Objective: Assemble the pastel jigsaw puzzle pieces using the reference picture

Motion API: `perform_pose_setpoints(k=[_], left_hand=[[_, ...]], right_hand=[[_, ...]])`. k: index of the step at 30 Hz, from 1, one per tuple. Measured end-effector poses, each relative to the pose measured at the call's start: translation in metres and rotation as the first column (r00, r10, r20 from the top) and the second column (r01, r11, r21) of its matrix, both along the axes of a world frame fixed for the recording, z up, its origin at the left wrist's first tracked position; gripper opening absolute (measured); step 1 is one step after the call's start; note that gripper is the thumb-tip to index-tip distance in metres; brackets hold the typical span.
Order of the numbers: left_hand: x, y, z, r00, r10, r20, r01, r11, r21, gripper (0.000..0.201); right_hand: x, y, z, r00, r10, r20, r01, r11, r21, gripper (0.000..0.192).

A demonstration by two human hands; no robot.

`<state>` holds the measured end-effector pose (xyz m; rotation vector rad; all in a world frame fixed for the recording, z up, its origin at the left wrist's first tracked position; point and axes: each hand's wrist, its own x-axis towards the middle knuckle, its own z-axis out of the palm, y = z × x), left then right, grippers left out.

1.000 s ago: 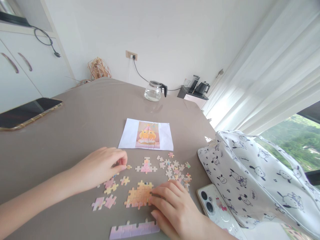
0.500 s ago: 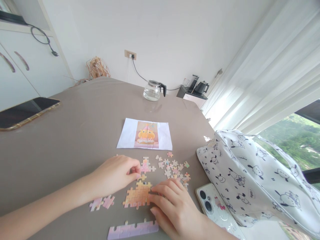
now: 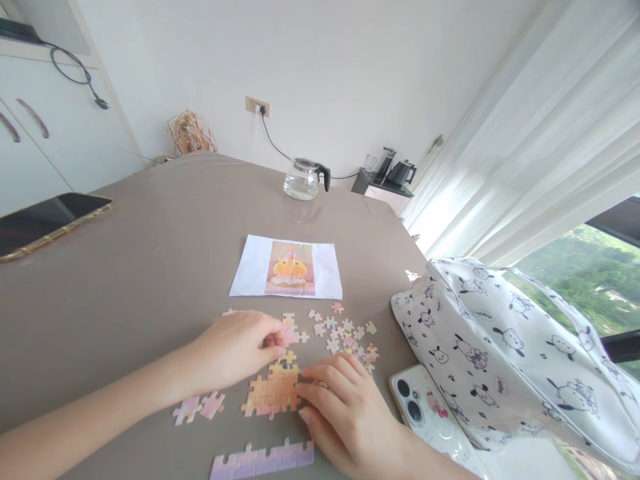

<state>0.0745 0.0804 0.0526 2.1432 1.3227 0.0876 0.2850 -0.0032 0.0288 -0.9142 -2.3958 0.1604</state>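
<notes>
My left hand (image 3: 245, 347) is closed in a loose pinch, its fingertips at the left edge of a small pink joined puzzle section (image 3: 289, 327). What lies between those fingertips I cannot make out. Just below is the orange joined puzzle section (image 3: 273, 390), with a yellow puzzle piece (image 3: 288, 358) at its top. My right hand (image 3: 345, 407) rests with bent, parted fingers, its fingertips touching the orange section's right edge; part of a piece shows beneath them. Two pink puzzle pieces (image 3: 199, 407) lie at left. A purple puzzle strip (image 3: 263, 460) lies nearest me.
Loose puzzle pieces (image 3: 347, 331) lie behind my right hand. Beyond them is a paper with a printed picture (image 3: 240, 273), then a glass pot (image 3: 301, 181). A white patterned bag (image 3: 500, 347) and a phone (image 3: 425, 407) are at right, another phone (image 3: 55, 220) at left.
My left hand has shifted slightly right, closer to the pink section. My right hand stays at the orange section. The whole view has moved a little.
</notes>
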Motion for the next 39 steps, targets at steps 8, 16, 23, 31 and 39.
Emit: perform_pose_setpoints(k=[8, 16, 23, 31, 39], left_hand=[[0.0022, -0.0032, 0.0003, 1.0, -0.009, -0.012, 0.009, 1.0, 0.002, 0.019], [0.0031, -0.0031, -0.0028, 0.999, -0.035, -0.01, 0.036, 0.999, 0.019, 0.016], [0.0033, -0.0016, -0.0054, 0.999, -0.041, -0.012, 0.042, 0.999, 0.021, 0.016], [0.0031, -0.0025, -0.0067, 0.999, -0.039, -0.012, 0.039, 0.999, 0.021, 0.017], [-0.0015, -0.0017, -0.0026, 1.0, 0.009, -0.025, -0.009, 1.0, 0.006, 0.022]], right_hand=[[-0.0009, -0.0002, 0.0011, 1.0, -0.015, 0.007, 0.015, 1.0, -0.015, 0.017], [-0.0014, 0.0008, 0.0008, 1.0, -0.019, -0.003, 0.019, 1.0, -0.015, 0.018], [-0.0002, 0.0006, -0.0001, 0.999, -0.045, 0.026, 0.045, 0.999, -0.014, 0.018], [-0.0001, 0.0007, 0.0005, 0.999, -0.039, 0.026, 0.04, 0.999, -0.012, 0.019], [-0.0004, 0.0004, 0.0006, 0.999, -0.049, 0.02, 0.049, 0.999, -0.024, 0.019]])
